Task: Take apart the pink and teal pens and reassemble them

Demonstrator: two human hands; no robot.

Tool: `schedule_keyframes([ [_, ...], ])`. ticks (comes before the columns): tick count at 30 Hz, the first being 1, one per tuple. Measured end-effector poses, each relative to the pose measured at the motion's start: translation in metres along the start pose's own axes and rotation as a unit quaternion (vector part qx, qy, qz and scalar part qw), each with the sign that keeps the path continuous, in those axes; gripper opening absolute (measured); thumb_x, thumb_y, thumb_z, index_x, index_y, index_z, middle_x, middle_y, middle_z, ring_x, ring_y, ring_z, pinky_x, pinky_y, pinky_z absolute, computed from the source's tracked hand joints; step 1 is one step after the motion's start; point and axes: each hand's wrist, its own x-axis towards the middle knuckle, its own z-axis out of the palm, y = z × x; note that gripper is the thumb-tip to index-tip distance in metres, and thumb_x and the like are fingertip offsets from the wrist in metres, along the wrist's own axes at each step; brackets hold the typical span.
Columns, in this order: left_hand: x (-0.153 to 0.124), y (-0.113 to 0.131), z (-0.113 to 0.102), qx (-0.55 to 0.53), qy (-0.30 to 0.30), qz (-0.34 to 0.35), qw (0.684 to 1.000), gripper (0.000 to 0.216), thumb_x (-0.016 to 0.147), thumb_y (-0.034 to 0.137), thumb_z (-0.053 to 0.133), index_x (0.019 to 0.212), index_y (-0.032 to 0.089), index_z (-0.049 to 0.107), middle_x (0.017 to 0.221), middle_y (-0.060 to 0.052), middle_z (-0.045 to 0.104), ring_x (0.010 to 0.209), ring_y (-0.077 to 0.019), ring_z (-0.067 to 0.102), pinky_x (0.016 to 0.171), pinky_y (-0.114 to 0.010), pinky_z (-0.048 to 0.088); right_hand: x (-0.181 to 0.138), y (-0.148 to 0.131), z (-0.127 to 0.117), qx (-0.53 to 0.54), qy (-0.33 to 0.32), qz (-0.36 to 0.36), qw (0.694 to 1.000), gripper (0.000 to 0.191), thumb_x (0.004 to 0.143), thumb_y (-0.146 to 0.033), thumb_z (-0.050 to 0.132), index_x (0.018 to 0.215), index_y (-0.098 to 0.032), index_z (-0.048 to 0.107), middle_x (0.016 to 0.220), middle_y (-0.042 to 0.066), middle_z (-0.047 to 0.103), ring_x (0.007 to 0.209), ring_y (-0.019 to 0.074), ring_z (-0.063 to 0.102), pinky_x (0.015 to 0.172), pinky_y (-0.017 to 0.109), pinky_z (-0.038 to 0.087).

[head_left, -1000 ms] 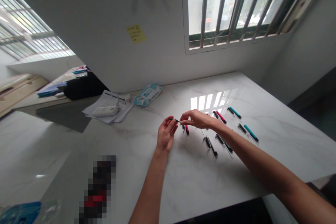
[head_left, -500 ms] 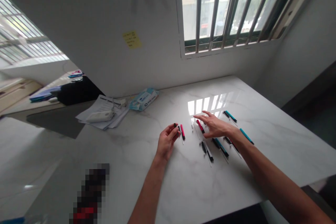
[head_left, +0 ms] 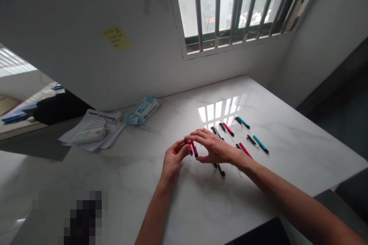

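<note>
This looks like an office or study room, seen at a desk corner: a white, grey-veined, marble-patterned tabletop (head_left: 175, 118) stands against a plain pale wall (head_left: 138, 74) below a window (head_left: 207, 11) with upright metal bars (head_left: 217, 7), and a yellow paper note (head_left: 117, 38) bearing dark lines of writing is stuck up. Loose white printed sheets (head_left: 96, 119) lie beside a blue-and-white soft plastic packet (head_left: 143, 110), with slim teal plastic pen barrels (head_left: 261, 144) and slim red ones farther right. Past the wall's left edge, blue-edged stacked papers or folders (head_left: 14, 116) rest on another surface.
</note>
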Motion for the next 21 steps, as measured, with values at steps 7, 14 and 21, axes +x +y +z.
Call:
schedule_keyframes([
  [7, -0.002, -0.003, -0.001, 0.013, 0.000, 0.000, 1.000, 0.045, 0.071, 0.037, 0.093, 0.108, 0.016, 0.079, 0.095, -0.008, 0.080, 0.083, -0.0188, 0.074, 0.082, -0.031, 0.060, 0.002, -0.009, 0.009, 0.045, -0.014, -0.004, 0.999, 0.091, 0.087, -0.018, 0.079, 0.163, -0.033, 0.032, 0.152, 0.011, 0.053, 0.136, 0.0273, 0.055, 0.113, 0.042, 0.051],
  [14, 0.001, -0.003, -0.006, 0.022, 0.012, 0.018, 1.000, 0.040, 0.074, 0.037, 0.091, 0.106, 0.016, 0.080, 0.101, -0.009, 0.080, 0.083, -0.0188, 0.073, 0.082, -0.032, 0.061, -0.005, 0.026, 0.011, -0.099, 0.030, 0.109, 0.989, 0.043, 0.089, -0.032, 0.082, 0.129, -0.024, 0.069, 0.127, 0.012, 0.070, 0.122, 0.0327, 0.058, 0.105, 0.052, 0.050],
  [21, 0.000, -0.001, -0.005, 0.032, 0.032, 0.027, 0.999, 0.041, 0.074, 0.037, 0.090, 0.108, 0.016, 0.081, 0.100, -0.009, 0.080, 0.076, -0.0180, 0.072, 0.078, -0.033, 0.062, -0.008, 0.035, 0.014, -0.081, 0.010, 0.150, 0.985, 0.009, 0.094, -0.014, 0.071, 0.097, -0.021, 0.077, 0.100, 0.010, 0.076, 0.101, 0.0265, 0.063, 0.088, 0.040, 0.051],
])
